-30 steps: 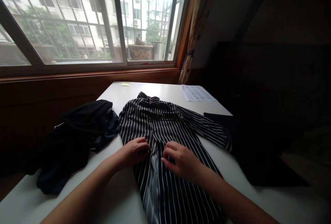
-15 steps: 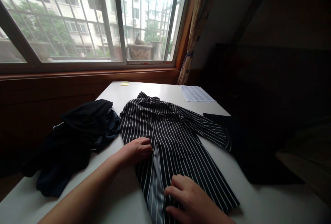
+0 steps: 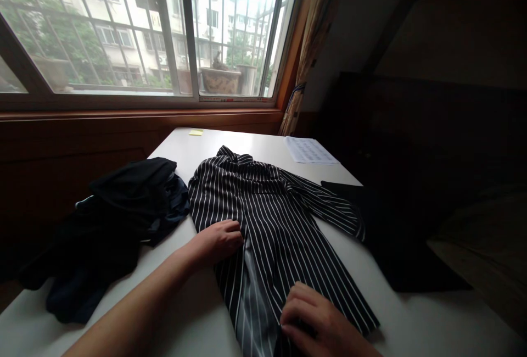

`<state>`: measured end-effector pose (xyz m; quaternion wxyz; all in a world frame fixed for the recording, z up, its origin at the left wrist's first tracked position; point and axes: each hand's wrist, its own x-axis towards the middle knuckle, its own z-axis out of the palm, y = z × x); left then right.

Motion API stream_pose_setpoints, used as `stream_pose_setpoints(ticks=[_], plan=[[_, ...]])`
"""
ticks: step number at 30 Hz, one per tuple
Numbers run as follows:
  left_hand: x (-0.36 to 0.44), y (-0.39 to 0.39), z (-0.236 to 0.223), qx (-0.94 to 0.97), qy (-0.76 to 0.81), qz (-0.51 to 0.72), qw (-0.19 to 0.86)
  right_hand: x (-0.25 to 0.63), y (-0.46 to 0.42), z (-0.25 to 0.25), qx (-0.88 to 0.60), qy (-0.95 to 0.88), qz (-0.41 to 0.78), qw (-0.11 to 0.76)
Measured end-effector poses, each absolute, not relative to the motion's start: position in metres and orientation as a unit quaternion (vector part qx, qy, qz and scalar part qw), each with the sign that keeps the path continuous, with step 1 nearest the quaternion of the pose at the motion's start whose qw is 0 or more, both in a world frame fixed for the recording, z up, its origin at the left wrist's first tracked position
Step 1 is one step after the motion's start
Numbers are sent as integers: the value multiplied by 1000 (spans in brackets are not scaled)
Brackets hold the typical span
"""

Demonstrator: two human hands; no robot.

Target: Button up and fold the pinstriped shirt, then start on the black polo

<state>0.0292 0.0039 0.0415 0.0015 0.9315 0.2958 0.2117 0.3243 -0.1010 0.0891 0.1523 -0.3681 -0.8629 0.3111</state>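
Note:
A black shirt with white stripes (image 3: 267, 203) lies spread on the white table (image 3: 193, 307), its collar end away from me and one sleeve stretched out to the right. Down its front runs a parting where the greyish inner side shows. My left hand (image 3: 224, 240) is closed on the shirt's left front, by the top of that parting. Lower down, my right hand (image 3: 310, 313) pinches the edge of the right front panel near the hem. The left fingertips are mostly hidden from me.
Dark clothes (image 3: 132, 197) lie heaped at the left. A flat dark cloth (image 3: 403, 252) lies on the right. Printed sheets (image 3: 310, 150) and a yellow sticky note (image 3: 196, 133) are near the far edge, below a barred window (image 3: 123, 33).
My right hand has come down the front toward me and taken the panel's edge, pulling it right; the parting is wider. My left hand has closed on the cloth, almost in place.

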Motion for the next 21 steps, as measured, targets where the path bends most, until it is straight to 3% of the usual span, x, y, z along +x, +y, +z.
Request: stream_pose_setpoints(ticks=[9,21], plan=[[30,3,42,933,297,203,-14,289,-48,90,-459,-842,213,188],[28,2,48,919,316,232,44,249,-21,78,-525,-838,125,80]])
